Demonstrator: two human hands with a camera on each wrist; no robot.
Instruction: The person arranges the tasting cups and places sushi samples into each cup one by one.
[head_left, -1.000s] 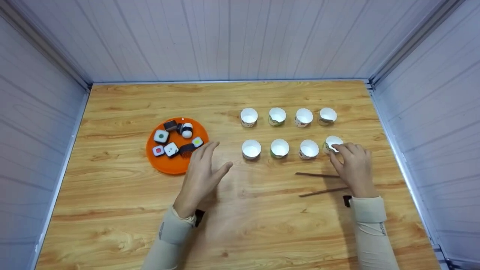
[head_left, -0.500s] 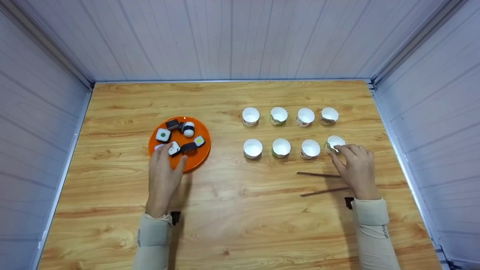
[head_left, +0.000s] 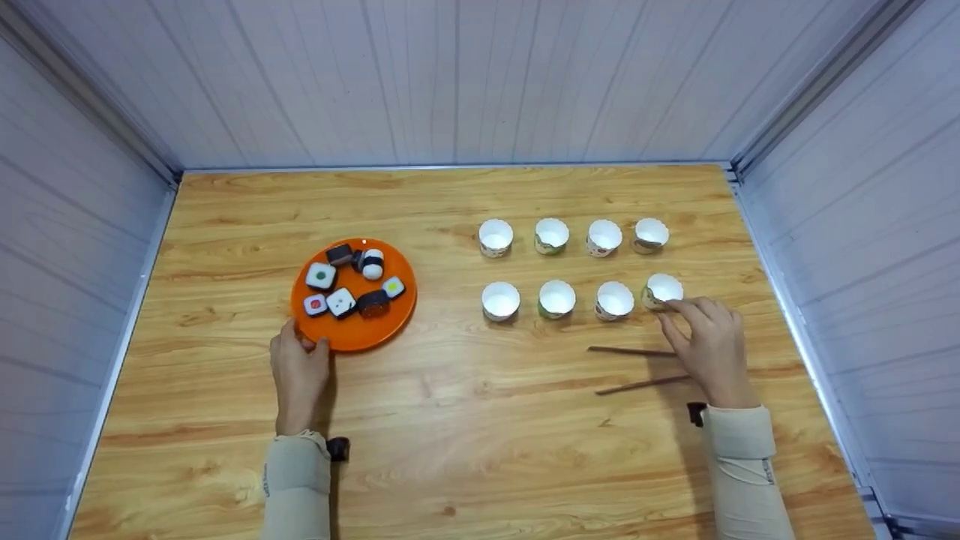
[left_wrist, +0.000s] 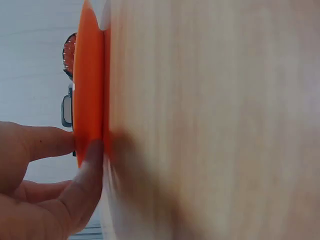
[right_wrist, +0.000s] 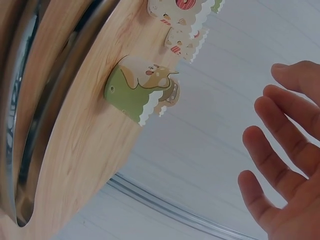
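Note:
In the head view my left hand [head_left: 300, 371] is at the near-left rim of an orange plate [head_left: 352, 335] holding several sushi pieces [head_left: 341, 302]. The left wrist view has the thumb on the upper side of the plate's rim [left_wrist: 89, 85] and a finger against its underside, pinching it. My right hand [head_left: 711, 349] hovers by the near-right paper cup [head_left: 663, 291]. Seen from the right wrist, its fingers are spread and hold nothing, apart from the green patterned cup [right_wrist: 132, 87]. Below that hand lie metal tongs [head_left: 630, 350], their joined end hidden in the head view.
Two rows of white-lined paper cups [head_left: 501, 301] stand upright to the right of the plate on the wooden table [head_left: 450, 420]. Pale panel walls [head_left: 450, 82] enclose the table at the back and both sides.
My left hand has swung left from beside the plate's right edge, passed over its front, and now grips its near-left rim. The right hand stays by the cup.

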